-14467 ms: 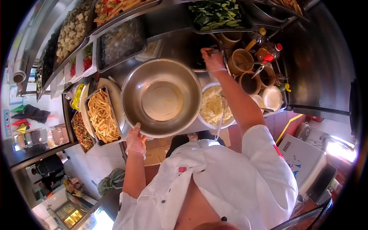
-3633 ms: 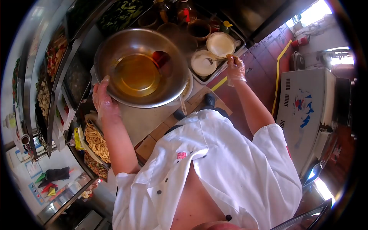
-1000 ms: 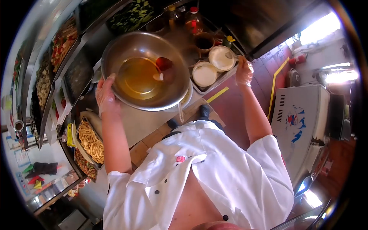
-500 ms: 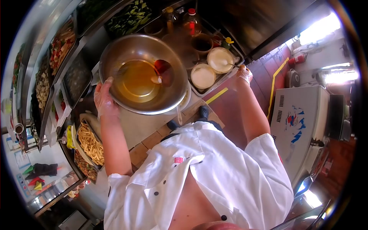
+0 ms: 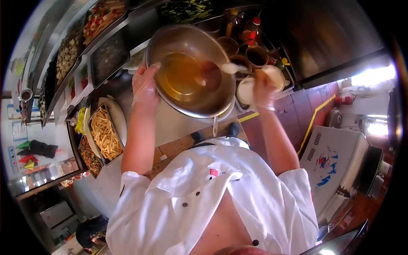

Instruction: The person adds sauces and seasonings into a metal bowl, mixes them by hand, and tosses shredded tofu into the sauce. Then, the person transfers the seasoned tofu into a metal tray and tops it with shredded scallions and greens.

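A large steel mixing bowl [image 5: 182, 37] is tilted in front of me, with yellow liquid [image 5: 180, 80] and a dark red-brown patch [image 5: 211, 76] inside. My left hand [image 5: 145, 85], in a clear plastic glove, grips its left rim, thumb on top. My right hand [image 5: 264, 90], also gloved, is closed round the handle of a spoon. White powder [image 5: 233, 68] heaped on that spoon is over the bowl's right rim, slightly blurred. Below the right hand stand two containers of white powder, a nearer one [image 5: 245, 91] and a farther one [image 5: 275, 76], partly covered by the hand.
Dark sauce containers [image 5: 257, 56] and a red-capped bottle [image 5: 253, 32] stand behind the powders. Trays of cut vegetables [image 5: 187, 10] and diced pieces [image 5: 68, 53] line the back and left. A tray of pale strips [image 5: 106, 134] lies near my left arm. A white chest [image 5: 331, 165] stands right.
My right hand has moved left from the powder containers towards the bowl, bringing a spoon heaped with white powder. My left hand still grips the bowl. The whole view has shifted.
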Demonstrator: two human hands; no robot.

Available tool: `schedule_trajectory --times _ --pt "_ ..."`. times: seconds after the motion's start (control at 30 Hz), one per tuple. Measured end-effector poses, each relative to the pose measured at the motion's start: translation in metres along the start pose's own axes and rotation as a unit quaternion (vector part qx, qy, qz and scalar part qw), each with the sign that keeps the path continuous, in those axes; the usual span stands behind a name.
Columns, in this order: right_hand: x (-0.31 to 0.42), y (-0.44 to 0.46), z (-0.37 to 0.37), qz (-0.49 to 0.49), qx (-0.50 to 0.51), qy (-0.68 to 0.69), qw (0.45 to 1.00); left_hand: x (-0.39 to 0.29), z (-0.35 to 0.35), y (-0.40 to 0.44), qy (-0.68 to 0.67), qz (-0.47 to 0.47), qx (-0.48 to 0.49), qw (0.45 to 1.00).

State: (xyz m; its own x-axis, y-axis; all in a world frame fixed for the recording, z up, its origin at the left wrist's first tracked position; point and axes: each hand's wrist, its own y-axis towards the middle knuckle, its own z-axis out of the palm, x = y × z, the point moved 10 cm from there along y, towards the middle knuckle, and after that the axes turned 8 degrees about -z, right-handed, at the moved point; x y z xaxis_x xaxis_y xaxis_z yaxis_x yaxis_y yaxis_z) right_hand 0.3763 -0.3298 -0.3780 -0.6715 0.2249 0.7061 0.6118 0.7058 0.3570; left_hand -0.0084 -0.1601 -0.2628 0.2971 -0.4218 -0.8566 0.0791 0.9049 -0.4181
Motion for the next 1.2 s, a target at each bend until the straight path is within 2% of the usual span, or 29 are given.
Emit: schedule_trajectory --times 0.03,0.07,0.17,0.27,0.33,0.43,0.5,0.57,0.6,0.63,0.67,0.7,0.8,0.83,0.87,0.93,0.97,1.0,1.07,1.13,1.2 --pt "0.040 -0.006 0.020 -0.074 0.030 -0.039 0.996 -0.001 -0.001 -0.002 0.003 -0.002 -0.009 1.000" --pt "0.072 -0.013 0.033 -0.099 0.106 -0.060 0.988 0.000 -0.004 -0.002 0.000 -0.003 -0.025 1.000" --pt "0.083 -0.019 0.028 -0.119 0.046 0.041 0.991 -0.001 -0.011 0.001 -0.012 -0.009 -0.054 0.998" --pt "0.029 -0.028 -0.002 0.145 0.060 0.178 0.972 0.003 -0.033 -0.004 -0.021 -0.016 -0.056 0.998" --pt "0.041 -0.019 -0.057 0.102 -0.003 0.073 0.992 0.007 -0.066 0.001 -0.015 -0.005 -0.040 0.999" --pt "-0.011 -0.026 -0.078 -0.014 -0.111 0.089 0.990 0.020 -0.132 -0.014 -0.066 0.006 -0.082 0.994" --pt "-0.040 -0.035 -0.071 0.003 -0.073 0.030 0.997 0.041 -0.192 -0.028 -0.098 -0.036 -0.190 0.976" --pt "-0.063 -0.046 -0.059 0.021 -0.040 -0.026 0.999 0.052 -0.229 -0.044 -0.074 -0.072 -0.208 0.973" --pt "-0.066 -0.049 -0.053 0.013 -0.025 -0.042 0.999 0.078 -0.273 -0.036 -0.118 -0.092 -0.207 0.967" --pt "-0.068 -0.050 -0.047 0.005 -0.009 -0.058 0.998 0.095 -0.304 -0.036 -0.121 -0.097 -0.177 0.972" --pt "-0.073 -0.052 -0.041 -0.003 0.006 -0.075 0.997 0.090 -0.294 -0.058 -0.112 -0.087 -0.195 0.970" --pt "-0.102 -0.052 -0.026 0.033 0.049 -0.053 0.997 0.085 -0.282 -0.080 -0.103 -0.076 -0.214 0.969" --pt "-0.087 -0.026 -0.050 0.069 0.070 -0.163 0.982 0.127 -0.341 -0.086 -0.159 -0.064 -0.260 0.950" --pt "-0.085 -0.011 -0.063 0.076 0.044 -0.154 0.984 0.139 -0.346 -0.087 -0.166 -0.062 -0.256 0.950" --pt "-0.085 0.007 -0.069 0.017 0.023 -0.157 0.987 0.149 -0.350 -0.087 -0.173 -0.059 -0.253 0.950" --pt "-0.056 0.050 -0.083 0.047 0.030 -0.068 0.996 0.169 -0.359 -0.087 -0.188 -0.066 -0.258 0.945" --pt "-0.033 0.072 -0.080 0.010 0.052 -0.078 0.996 0.179 -0.364 -0.086 -0.197 -0.075 -0.268 0.940" --pt "-0.017 0.093 -0.071 -0.027 0.074 -0.088 0.993 0.190 -0.368 -0.086 -0.206 -0.084 -0.278 0.935" --pt "-0.042 0.124 -0.020 0.054 0.192 -0.001 0.980 0.196 -0.372 -0.087 -0.146 -0.063 -0.283 0.946" --pt "-0.019 0.145 0.009 0.039 0.251 -0.090 0.963 0.212 -0.383 -0.088 -0.117 -0.062 -0.288 0.949" --pt "-0.030 0.162 0.045 0.092 0.234 -0.061 0.966 0.251 -0.434 -0.088 -0.116 -0.114 -0.261 0.952"
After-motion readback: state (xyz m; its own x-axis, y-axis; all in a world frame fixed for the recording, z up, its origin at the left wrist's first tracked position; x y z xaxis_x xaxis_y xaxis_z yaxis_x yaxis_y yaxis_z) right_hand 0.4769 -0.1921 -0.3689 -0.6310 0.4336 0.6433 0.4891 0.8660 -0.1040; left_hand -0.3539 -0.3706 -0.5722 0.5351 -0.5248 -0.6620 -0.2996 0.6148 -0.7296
